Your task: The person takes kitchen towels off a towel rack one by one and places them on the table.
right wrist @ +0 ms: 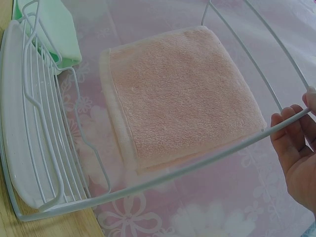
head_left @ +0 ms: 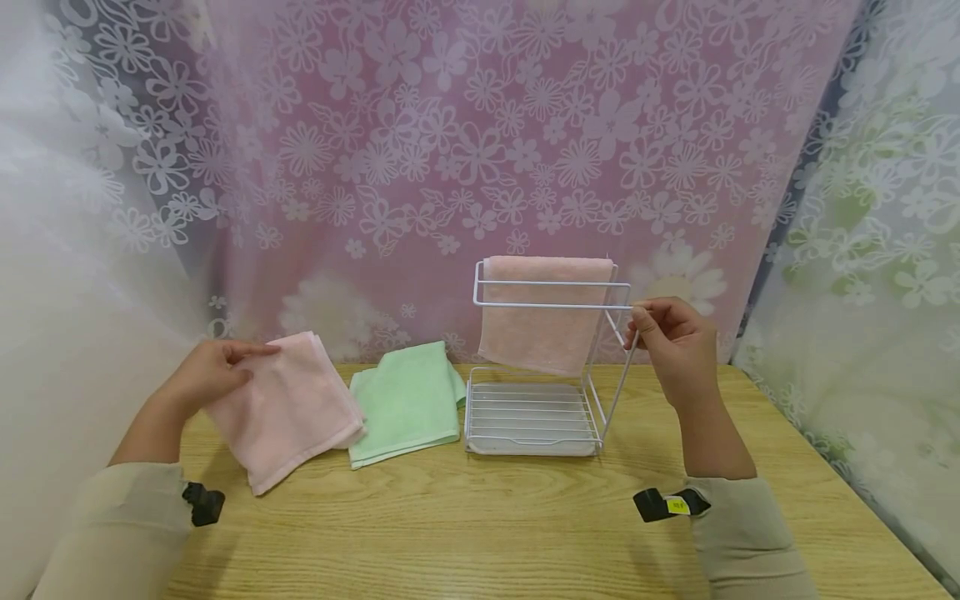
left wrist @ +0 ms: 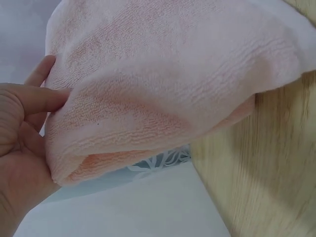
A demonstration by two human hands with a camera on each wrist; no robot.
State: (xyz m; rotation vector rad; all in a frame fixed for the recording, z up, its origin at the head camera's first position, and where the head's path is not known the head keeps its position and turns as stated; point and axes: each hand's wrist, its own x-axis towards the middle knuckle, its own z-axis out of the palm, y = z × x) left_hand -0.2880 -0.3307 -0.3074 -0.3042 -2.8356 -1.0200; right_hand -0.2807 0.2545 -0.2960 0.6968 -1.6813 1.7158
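My left hand (head_left: 210, 375) pinches a folded pink towel (head_left: 288, 408) by its upper left edge, thumb on the near side in the left wrist view. The towel slants down toward the table, its right corner overlapping a folded green towel (head_left: 408, 404). With thumb and fingers, my right hand (head_left: 678, 342) grips the upper right front corner of a white wire rack (head_left: 551, 306). Over the rack's rear bar hangs a second pink towel (right wrist: 182, 94), folded over it. The rack's two front bars have nothing on them.
At the rack's base, a wire shelf sits over a white tray (right wrist: 17, 123). Everything stands on a wood-grain table (head_left: 450, 525). Behind it hangs a pink floral curtain (head_left: 420, 167), with pale sheeting (head_left: 885, 333) at the right side.
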